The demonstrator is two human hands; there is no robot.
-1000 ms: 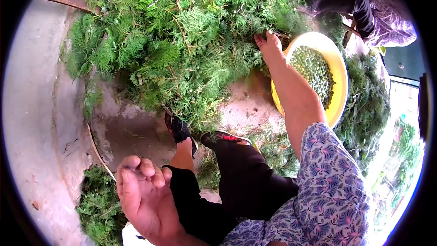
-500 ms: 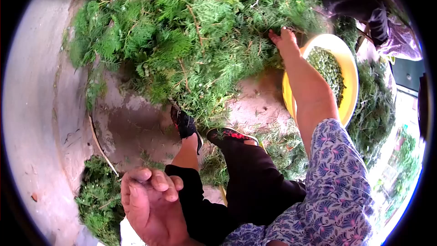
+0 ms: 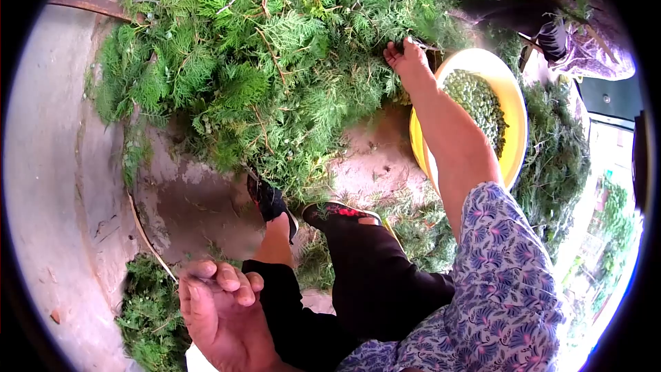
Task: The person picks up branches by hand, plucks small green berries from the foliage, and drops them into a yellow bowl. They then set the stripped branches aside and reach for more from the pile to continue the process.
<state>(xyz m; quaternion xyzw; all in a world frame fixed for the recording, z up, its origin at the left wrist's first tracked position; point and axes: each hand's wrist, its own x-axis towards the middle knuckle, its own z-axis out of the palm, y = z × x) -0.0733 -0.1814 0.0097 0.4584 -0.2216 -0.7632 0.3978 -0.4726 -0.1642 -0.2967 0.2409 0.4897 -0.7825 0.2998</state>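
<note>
My right hand (image 3: 409, 63) reaches out over the edge of a big heap of green conifer branches (image 3: 275, 76). Its fingers are apart at the foliage, and no object shows in them. Under that forearm stands a yellow bucket (image 3: 513, 107), partly filled with small pale-green cones or berries (image 3: 478, 102). My left hand (image 3: 224, 313) is low at the left, palm up and fingers loosely curled. Nothing can be seen in its palm, and it touches no branches.
Another person in a patterned purple garment (image 3: 595, 55) is at the upper right. More cut greenery lies by the bucket and at lower left (image 3: 148, 317). A thin bare stick (image 3: 146, 238) rests on the floor near a pale concrete strip (image 3: 48, 186). My black shoes (image 3: 272, 200) are at the heap's edge.
The whole view has shifted, so the bucket, heap and my right arm appear a little farther left. Both hands keep nearly the same pose.
</note>
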